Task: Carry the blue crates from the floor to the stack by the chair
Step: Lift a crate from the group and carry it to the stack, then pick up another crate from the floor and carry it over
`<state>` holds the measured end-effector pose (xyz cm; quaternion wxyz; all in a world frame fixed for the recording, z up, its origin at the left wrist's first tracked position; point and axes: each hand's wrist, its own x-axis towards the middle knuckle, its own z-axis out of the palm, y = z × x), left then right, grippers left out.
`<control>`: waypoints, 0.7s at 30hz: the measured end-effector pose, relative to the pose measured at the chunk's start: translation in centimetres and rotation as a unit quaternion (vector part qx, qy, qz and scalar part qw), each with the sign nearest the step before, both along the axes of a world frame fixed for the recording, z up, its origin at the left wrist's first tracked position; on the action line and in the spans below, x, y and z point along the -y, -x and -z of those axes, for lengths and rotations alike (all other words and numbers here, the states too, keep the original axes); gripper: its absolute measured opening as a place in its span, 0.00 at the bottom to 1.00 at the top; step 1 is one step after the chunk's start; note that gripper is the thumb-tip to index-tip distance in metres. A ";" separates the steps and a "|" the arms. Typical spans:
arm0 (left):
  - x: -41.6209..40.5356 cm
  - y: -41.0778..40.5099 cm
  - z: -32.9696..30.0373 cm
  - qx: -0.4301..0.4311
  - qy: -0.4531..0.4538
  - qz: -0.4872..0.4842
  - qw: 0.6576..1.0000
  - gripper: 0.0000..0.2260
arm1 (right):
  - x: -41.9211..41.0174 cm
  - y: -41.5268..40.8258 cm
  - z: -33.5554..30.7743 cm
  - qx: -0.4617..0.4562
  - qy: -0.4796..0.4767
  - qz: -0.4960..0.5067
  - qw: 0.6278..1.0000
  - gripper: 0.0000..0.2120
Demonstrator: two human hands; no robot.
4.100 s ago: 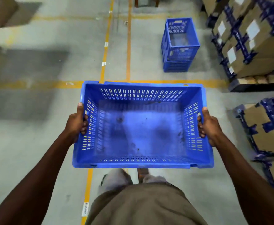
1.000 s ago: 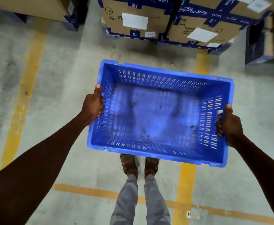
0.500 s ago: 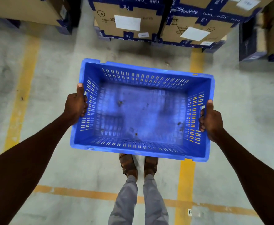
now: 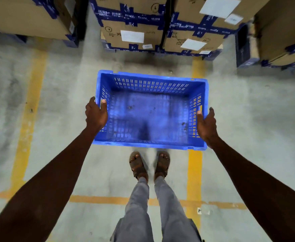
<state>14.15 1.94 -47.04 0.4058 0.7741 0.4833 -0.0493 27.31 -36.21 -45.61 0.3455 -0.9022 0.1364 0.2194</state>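
Observation:
An empty blue crate (image 4: 152,116) with slotted walls is low over the concrete floor, just ahead of my feet; whether it touches the floor I cannot tell. My left hand (image 4: 96,114) grips its left wall, thumb hooked over the rim. On the opposite wall, my right hand (image 4: 206,125) lies with the thumb on the rim and the fingers stretched along the outside, a looser hold. Neither the crate stack nor the chair is in view.
Taped cardboard boxes (image 4: 132,34) with white labels are stacked just beyond the crate, with more boxes at the far left (image 4: 28,16) and far right (image 4: 283,32). Yellow floor lines (image 4: 29,110) run left, right and behind my feet.
The crate has gone down, away from my head and close to the floor. My arms are stretched out further, and my right hand's fingers have loosened along the wall.

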 end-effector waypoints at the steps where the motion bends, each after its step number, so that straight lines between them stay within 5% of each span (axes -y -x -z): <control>1: 1.4 0.8 -1.6 0.027 0.001 0.004 1.000 0.29 | 0.1 1.4 -1.7 0.006 -0.002 -0.002 1.000 0.38; 8: 14.5 5.9 -12.1 0.126 0.138 -0.012 0.982 0.21 | 3.8 10.0 -13.4 0.056 -0.110 0.087 0.989 0.34; 11: 21.0 6.9 -15.4 0.161 0.197 0.007 0.967 0.09 | 8.0 12.4 -16.3 0.062 -0.147 0.161 0.974 0.34; 21: 46.9 4.0 -21.7 0.184 0.252 0.213 0.926 0.06 | 31.1 20.8 -19.6 0.092 -0.278 0.327 0.898 0.19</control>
